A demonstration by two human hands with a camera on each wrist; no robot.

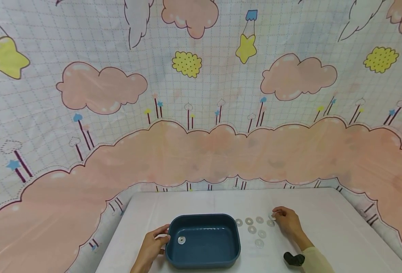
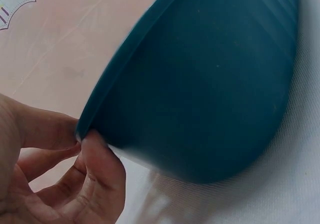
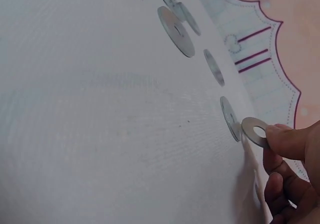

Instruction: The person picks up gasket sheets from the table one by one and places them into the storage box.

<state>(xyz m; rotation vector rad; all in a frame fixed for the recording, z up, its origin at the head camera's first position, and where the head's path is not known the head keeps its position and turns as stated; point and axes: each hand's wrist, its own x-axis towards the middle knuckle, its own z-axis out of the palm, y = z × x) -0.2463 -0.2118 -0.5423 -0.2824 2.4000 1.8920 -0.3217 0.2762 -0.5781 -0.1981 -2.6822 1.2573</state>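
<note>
My left hand (image 1: 150, 243) pinches the rim of a dark blue rectangular tub (image 1: 204, 259) at its left end; the left wrist view shows thumb and finger on the tub's edge. Inside the tub, toward the left, lies one flat metal washer (image 1: 181, 240). Between thumb and finger, my right hand (image 3: 295, 159) holds another washer (image 3: 254, 132), tilted just above the table. Close beside it a flat washer (image 3: 229, 118) lies on the cloth. Several more washers (image 1: 252, 229) are spread on the table between the tub and my right hand.
A white cloth covers the table (image 1: 201, 201). Behind it hangs a curtain (image 1: 221, 155) printed with clouds and stars, which also drops down along both sides. A black band-like piece (image 1: 294, 259) sits by the right sleeve (image 1: 317, 261).
</note>
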